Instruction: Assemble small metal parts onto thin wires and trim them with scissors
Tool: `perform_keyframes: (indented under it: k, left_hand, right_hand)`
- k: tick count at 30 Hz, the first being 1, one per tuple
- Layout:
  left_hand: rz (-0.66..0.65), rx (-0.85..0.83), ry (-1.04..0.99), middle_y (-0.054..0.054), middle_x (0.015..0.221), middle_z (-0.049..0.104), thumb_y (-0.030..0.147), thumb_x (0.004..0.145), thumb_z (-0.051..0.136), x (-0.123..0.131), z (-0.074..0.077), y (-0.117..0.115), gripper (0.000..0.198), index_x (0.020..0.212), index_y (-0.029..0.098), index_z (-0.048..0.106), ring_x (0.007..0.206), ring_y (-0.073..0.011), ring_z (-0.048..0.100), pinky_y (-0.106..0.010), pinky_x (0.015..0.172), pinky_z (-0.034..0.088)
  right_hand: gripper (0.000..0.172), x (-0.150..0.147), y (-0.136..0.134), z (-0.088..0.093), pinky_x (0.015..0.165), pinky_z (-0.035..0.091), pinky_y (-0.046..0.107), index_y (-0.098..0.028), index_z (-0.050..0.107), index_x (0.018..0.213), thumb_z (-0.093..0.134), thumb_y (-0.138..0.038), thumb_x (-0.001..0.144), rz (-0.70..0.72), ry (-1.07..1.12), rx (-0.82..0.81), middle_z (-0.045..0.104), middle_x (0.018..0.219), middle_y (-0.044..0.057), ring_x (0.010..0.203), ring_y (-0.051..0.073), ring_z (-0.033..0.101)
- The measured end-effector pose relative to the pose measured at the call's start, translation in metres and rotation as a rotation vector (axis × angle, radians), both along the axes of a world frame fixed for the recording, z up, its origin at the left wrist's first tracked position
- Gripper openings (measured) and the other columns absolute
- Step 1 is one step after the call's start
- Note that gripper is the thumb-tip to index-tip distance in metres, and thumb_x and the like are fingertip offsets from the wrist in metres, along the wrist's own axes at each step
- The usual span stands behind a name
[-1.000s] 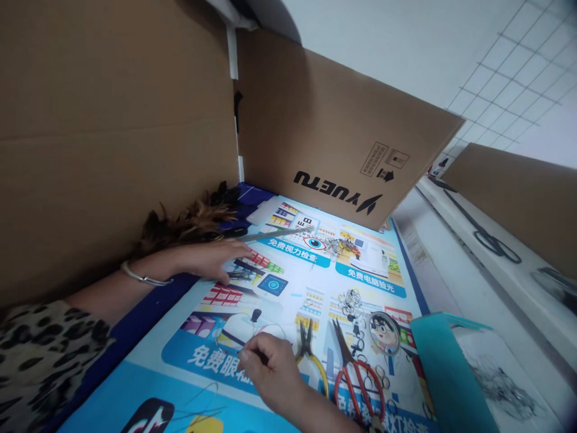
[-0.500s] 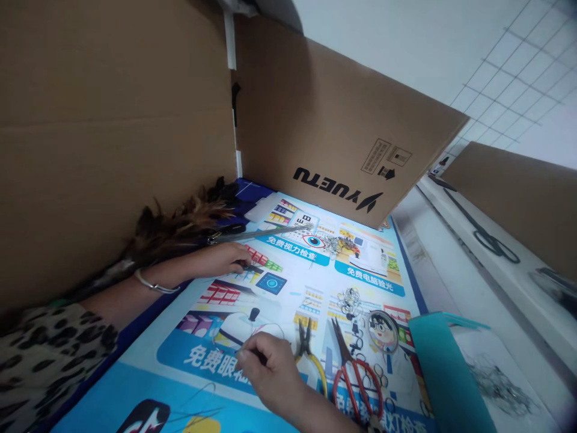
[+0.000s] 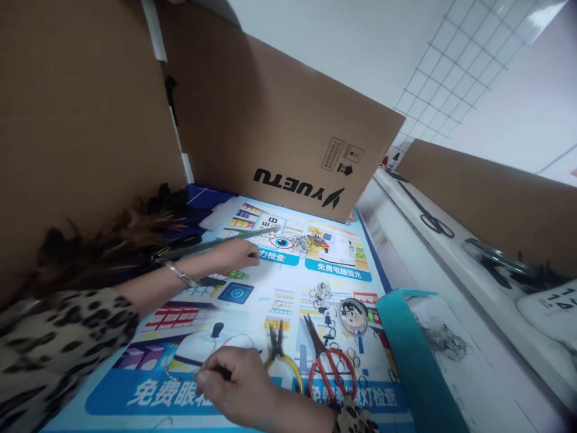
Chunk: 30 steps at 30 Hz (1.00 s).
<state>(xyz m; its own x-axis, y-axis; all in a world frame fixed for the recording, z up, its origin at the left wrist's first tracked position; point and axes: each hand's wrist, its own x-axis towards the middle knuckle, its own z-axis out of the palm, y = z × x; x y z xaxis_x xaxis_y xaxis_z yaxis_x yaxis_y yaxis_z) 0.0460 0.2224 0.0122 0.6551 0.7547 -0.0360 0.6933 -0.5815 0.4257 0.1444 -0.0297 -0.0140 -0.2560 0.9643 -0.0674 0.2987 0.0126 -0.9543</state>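
My left hand [image 3: 238, 255] is curled closed above the printed mat [image 3: 270, 282], close to a long thin metal strip [image 3: 265, 231]. What it holds, if anything, is hidden. Lower down, my right hand [image 3: 237, 385] is closed in a pinch over the mat; a faint thin line shows left of its fingertips, but I cannot make out what is in them. Right of that hand lie yellow-handled pliers [image 3: 288, 364] and red-handled scissors [image 3: 322, 355]. Small black rings [image 3: 354, 361], a wire tangle [image 3: 322, 293] and another small pile of wire pieces [image 3: 306, 243] rest on the mat.
Cardboard walls [image 3: 270, 120] stand behind and left. Brown feathers [image 3: 112, 228] lie along the left wall. A teal box [image 3: 415, 361] holding wire pieces [image 3: 446, 340] is at the right. Another pair of scissors [image 3: 433, 219] lies on the white ledge [image 3: 460, 252].
The view has swung, so the mat and walls sit further left. My left hand has moved over the mat toward the wire pile; my right hand stays near the pliers, still pinched.
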Motion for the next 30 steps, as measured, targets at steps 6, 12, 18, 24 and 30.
perform_keyframes:
  k: [6,12,18,24,30]
  left_hand:
    - [0.078,0.025,0.199,-0.015,0.089,0.075,0.046,0.082,0.063,0.074,-0.009,0.0,0.032,0.081,0.016,0.073,0.083,-0.029,0.069,-0.033,0.068,0.047]
    - [0.068,-0.033,0.382,-0.01,0.119,0.065,0.036,0.095,0.062,0.098,-0.014,0.006,0.033,0.121,0.015,0.062,0.102,-0.0234,0.066,-0.043,0.086,0.057]
    - [0.046,-0.088,0.526,-0.011,0.126,0.062,0.034,0.095,0.063,0.12,-0.012,0.02,0.037,0.127,0.016,0.059,0.107,-0.0247,0.064,-0.045,0.089,0.056]
    - [0.059,-0.147,0.608,-0.013,0.126,0.062,0.034,0.094,0.064,0.123,-0.009,0.03,0.038,0.126,0.014,0.06,0.107,-0.0249,0.064,-0.045,0.089,0.056]
    - [0.065,-0.116,0.628,-0.011,0.127,0.062,0.034,0.095,0.062,0.123,-0.01,0.03,0.037,0.127,0.016,0.059,0.107,-0.0246,0.064,-0.045,0.089,0.056]
  right_hand:
    - [0.012,-0.001,0.001,-0.006,0.057,0.042,0.017,-0.018,0.072,0.084,0.064,-0.027,0.087,0.025,-0.047,0.032,0.064,0.069,-0.001,0.065,0.012,0.061]
    - [0.01,-0.001,0.003,-0.003,0.065,0.046,0.016,-0.019,0.073,0.088,0.063,-0.023,0.088,0.061,-0.142,0.053,0.07,0.077,0.0,0.074,0.013,0.066]
    - [0.014,0.001,0.004,0.001,0.066,0.046,0.017,-0.021,0.073,0.097,0.061,-0.023,0.089,0.11,-0.263,0.074,0.074,0.086,-0.001,0.078,0.013,0.067]
    - [0.018,0.004,0.006,-0.005,0.068,0.047,0.018,-0.021,0.073,0.102,0.059,-0.027,0.092,0.174,-0.285,0.124,0.076,0.092,0.001,0.082,0.014,0.069]
    - [0.017,0.004,0.006,-0.006,0.069,0.047,0.018,-0.02,0.073,0.1,0.06,-0.025,0.091,0.176,-0.261,0.127,0.075,0.091,0.002,0.083,0.015,0.069]
